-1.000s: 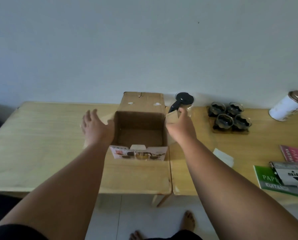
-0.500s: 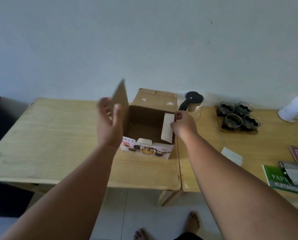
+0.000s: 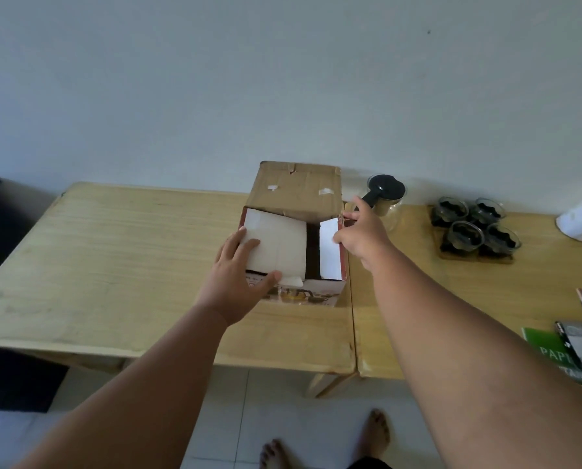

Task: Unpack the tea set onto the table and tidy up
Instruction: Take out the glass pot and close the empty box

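Four cups (image 3: 464,233) and the pot (image 3: 386,189) are out on the worktop (image 3: 113,258). I judge only closing the box (image 3: 296,184) remains: left grip (image 3: 239,282) flat on left flap (image 3: 279,242), right grip (image 3: 360,235) pinching right flap (image 3: 330,252).

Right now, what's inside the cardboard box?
Only a dark gap shows between the left flap, which the left hand presses over the opening, and the right flap, which the right hand pinches. Anything inside the cardboard box is covered or in shadow.

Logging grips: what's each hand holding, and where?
The left hand presses flat on the left flap, near corner; the right hand pinches the right flap at its far end.
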